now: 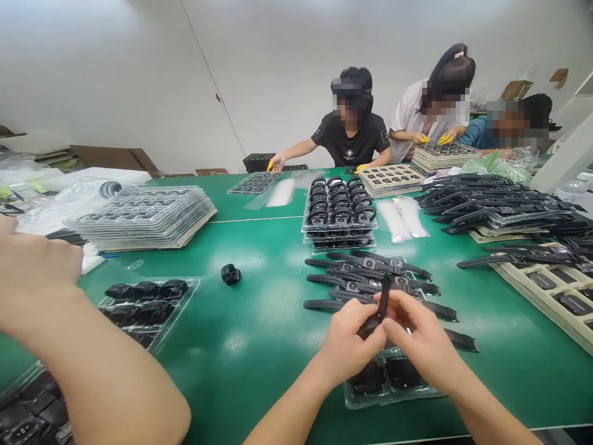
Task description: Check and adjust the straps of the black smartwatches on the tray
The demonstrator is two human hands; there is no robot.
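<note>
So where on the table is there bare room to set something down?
Mainly between the single watch and the left hand on the green table. Another patch: between right forearm and cream tray. Crowded: the back-right watch pile and around the right hand.

Black watch strap (384,301), green tabletop (264,371), cream tray (535,301).
</note>
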